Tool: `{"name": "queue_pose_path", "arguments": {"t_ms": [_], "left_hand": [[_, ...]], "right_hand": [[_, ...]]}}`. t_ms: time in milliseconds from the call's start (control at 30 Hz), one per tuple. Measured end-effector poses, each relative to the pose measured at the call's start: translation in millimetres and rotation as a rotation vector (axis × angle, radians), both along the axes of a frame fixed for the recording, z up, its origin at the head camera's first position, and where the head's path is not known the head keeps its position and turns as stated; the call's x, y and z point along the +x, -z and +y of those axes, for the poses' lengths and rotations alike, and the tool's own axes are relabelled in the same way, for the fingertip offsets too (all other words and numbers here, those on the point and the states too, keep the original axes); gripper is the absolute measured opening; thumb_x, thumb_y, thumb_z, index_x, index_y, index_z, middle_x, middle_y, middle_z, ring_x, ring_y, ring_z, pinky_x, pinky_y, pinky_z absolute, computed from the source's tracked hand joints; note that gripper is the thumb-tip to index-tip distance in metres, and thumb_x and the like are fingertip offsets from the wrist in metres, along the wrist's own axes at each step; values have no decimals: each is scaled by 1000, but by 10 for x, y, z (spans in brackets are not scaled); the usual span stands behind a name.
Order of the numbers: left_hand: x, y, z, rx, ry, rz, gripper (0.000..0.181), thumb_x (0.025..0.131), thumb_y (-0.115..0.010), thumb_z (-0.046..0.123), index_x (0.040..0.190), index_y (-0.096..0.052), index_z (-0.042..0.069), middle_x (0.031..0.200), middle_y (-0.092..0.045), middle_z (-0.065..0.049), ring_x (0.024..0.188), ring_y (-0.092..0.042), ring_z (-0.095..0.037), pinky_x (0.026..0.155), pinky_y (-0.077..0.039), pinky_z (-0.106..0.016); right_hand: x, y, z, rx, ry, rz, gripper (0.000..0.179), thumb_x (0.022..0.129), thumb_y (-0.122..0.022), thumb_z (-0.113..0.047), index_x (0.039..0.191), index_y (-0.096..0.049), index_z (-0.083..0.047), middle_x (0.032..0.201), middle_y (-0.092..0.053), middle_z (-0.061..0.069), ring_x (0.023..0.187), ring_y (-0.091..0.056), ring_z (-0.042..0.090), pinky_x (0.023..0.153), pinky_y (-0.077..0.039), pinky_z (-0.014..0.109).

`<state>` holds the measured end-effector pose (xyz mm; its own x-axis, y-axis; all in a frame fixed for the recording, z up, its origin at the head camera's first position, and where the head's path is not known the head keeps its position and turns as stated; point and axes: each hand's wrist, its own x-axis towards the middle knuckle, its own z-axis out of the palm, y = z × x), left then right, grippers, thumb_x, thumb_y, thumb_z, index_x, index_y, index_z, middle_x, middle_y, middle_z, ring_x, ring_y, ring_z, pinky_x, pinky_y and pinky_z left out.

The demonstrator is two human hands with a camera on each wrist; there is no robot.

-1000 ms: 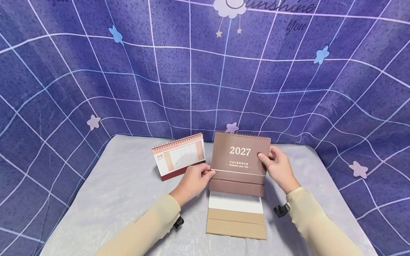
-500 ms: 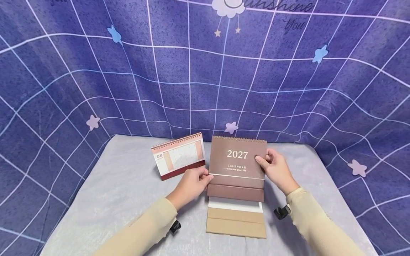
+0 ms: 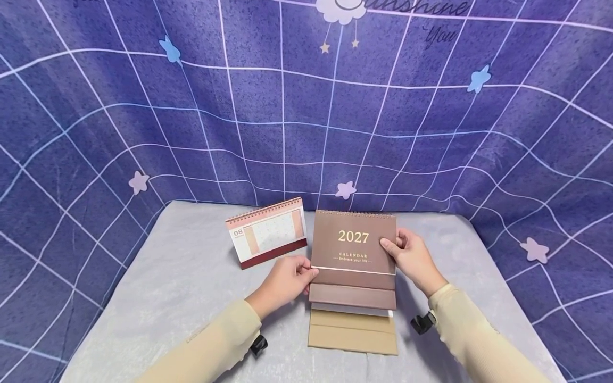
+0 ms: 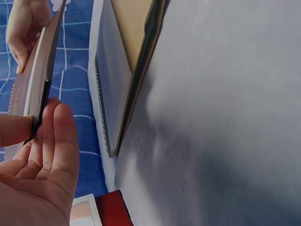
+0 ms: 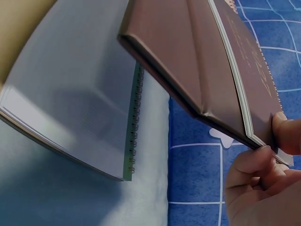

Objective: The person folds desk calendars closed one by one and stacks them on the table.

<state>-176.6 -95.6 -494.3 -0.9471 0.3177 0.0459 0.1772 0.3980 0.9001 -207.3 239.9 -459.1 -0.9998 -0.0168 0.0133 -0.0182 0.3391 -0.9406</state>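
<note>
A brown spiral-bound desk calendar [image 3: 353, 250] marked 2027 is held up in both hands, its cover facing me. My left hand [image 3: 287, 279] pinches its left edge low down, thumb on the front, as the left wrist view shows. On the opposite edge, my right hand [image 3: 413, 258] grips higher, with its thumb over the cover. Both wrist views show a gap between it and a tan desk calendar [image 3: 351, 338] beneath. That one lies on the table with a white page [image 5: 89, 94] up; in the head view the brown calendar hides most of it.
To the left, a desk calendar [image 3: 273, 234] with a white and pink 08 page and dark red base stands angled on the grey tabletop [image 3: 182, 298]. A blue-purple grid-patterned cloth [image 3: 306, 106] with stars hangs behind and at both sides.
Both hands have lowered the brown calendar toward me and slightly left. It now covers more of the tan calendar's white page. The red-based calendar stays put.
</note>
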Motion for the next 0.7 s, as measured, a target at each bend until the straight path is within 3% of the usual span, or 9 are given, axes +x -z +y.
{"name": "queue_pose_path", "arguments": {"t_ms": [267,433,700], "left_hand": [[75,-14,-16,-1,19,-45,20,111,-81,13,96,-75,1,73,-80,-9,62,-77,-19,49,-52,-21],[137,-2,-31,-4,44,-80,21,112,-79,13,96,-73,1,73,-78,-8,61,-73,-13,52,-53,-21],[234,32,-64,-6,73,-132,24,113,-78,14,94,-69,3,73,-79,-8,60,-74,-14,53,-53,-22]], "right_hand": [[61,46,-2,-64,-26,-73,30,117,-74,-12,133,-65,12,92,-86,-6,75,-79,3,74,-67,23],[103,88,-3,-68,-46,-102,26,117,-73,-11,129,-65,11,91,-85,-5,75,-78,4,72,-66,23],[180,160,-28,-4,-19,-141,21,116,-75,-11,121,-66,7,79,-71,-8,68,-62,3,61,-49,21]]}}
